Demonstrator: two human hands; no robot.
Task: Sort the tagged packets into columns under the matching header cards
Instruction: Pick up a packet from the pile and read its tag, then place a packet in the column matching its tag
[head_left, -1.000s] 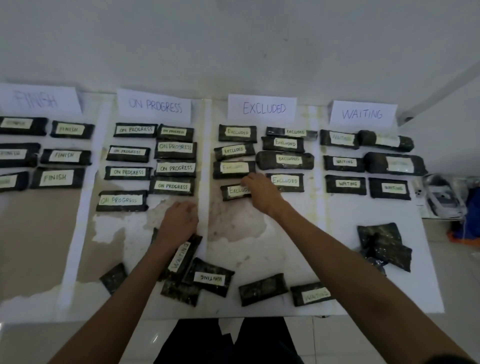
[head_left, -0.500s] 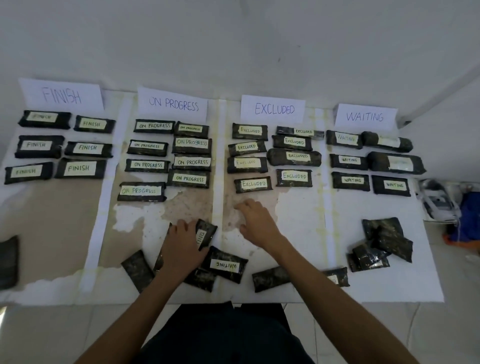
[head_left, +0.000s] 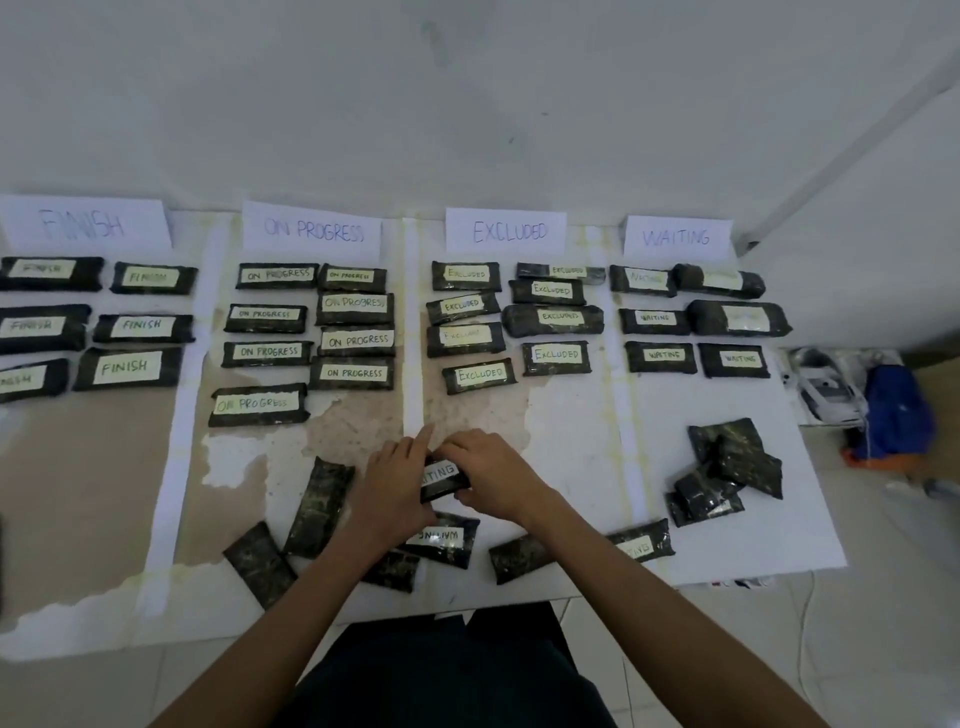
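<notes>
Four header cards line the back of the sheet: FINISH (head_left: 83, 224), ON PROGRESS (head_left: 313, 229), EXCLUDED (head_left: 508, 232) and WAITING (head_left: 676, 238). Dark tagged packets lie in columns below each. Near the front middle, a dark packet tagged WAITING (head_left: 440, 474) is held between both hands. My left hand (head_left: 395, 486) grips its left end, index finger pointing up. My right hand (head_left: 496, 475) curls over its right end. Another WAITING packet (head_left: 441, 538) lies upside down just below. A third tagged packet (head_left: 641, 543) lies partly under my right forearm.
Loose dark packets lie face down at the front left (head_left: 319, 506), (head_left: 260, 564) and front middle (head_left: 519, 558). A heap of packets (head_left: 727, 470) sits at the right. White paper sheet (head_left: 571, 426) covers the floor. A blue item (head_left: 896, 413) and white device (head_left: 826, 389) lie beyond its right edge.
My right hand left the EXCLUDED column and came back toward me. My left hand lifted a WAITING packet off the front pile, and both hands now hold it.
</notes>
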